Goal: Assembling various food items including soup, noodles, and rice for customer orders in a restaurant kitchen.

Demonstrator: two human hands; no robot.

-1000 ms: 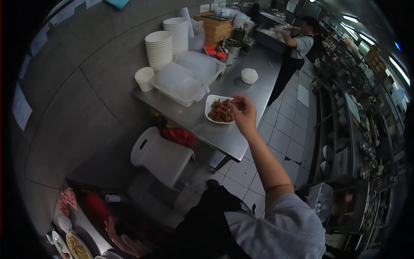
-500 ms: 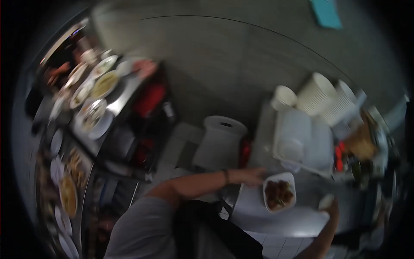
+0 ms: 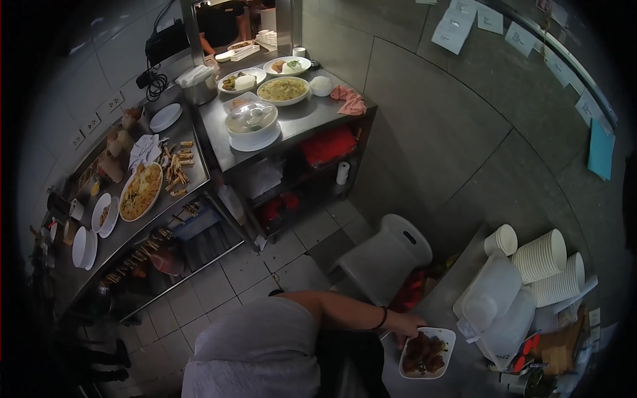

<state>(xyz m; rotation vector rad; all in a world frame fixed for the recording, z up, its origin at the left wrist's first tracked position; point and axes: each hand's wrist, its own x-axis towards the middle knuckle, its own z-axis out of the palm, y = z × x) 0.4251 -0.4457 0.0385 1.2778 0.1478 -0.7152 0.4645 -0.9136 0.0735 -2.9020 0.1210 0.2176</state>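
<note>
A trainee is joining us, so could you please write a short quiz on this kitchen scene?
1. Which of the person's hands is at the edge of the white dish of brown food?
2. True or false: the pink cloth lies on the metal counter.
3. The turquoise sheet hangs: A, against the wall; B, over the chair; C, under the table.

Key: 1, the left hand; 2, true; 3, A.

Dim in here; warm light at the hatch (image 3: 284,26), sheen on the counter (image 3: 298,126), shadow in the shelf (image 3: 298,183) below, lines bowing toward the black rim.
</note>
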